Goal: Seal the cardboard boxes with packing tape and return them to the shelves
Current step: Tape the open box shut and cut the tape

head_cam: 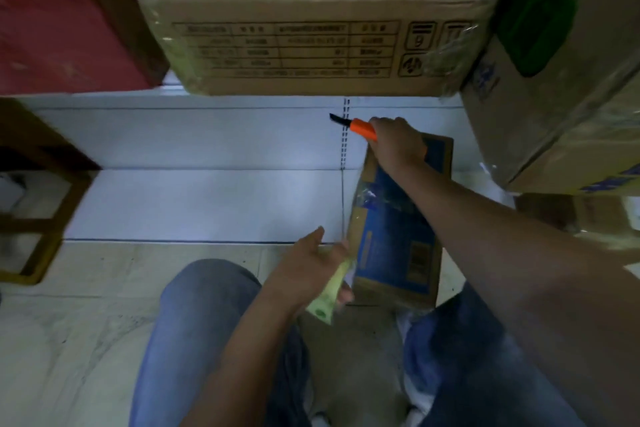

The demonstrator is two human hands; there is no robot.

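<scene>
We're crouched low, knees in jeans [204,329] either side, small blue-printed cardboard box [394,229] on the pale floor [207,204] between them. Right hand [394,146] is curled tight round an orange utility knife [362,128], dark blade out, pointing away past the knuckles, clear of the box's far end. Left hand [311,274] has thumb up and fingers wrapped round a pale yellow-green tape roll [329,295], seen edge-on, pressed vs. the box's near-left edge. Whether a strip is paid out from it, can't tell — too blurry.

Our read: we're at the cut, or just about there. To do it well: keep the strip taut w/ the left fingers, bring the blade back to the strip just ahead of those fingertips, slice away from the hand, not toward it. Then rub the loose end flat so it grips the board.

Materials: box is matte corrugated board w/ glossy clear film crinkled over its upper part, so tape may slide on that. Knife body is hard smooth plastic. Beyond the right knuckles sits a big brown carton [311,28], edges shiny w/ clear tape, printed table on its side. Another wrapped carton [554,107] stands right of that hand. Red surface [52,17] far left, wooden frame [45,211] out past the left thumb.
</scene>
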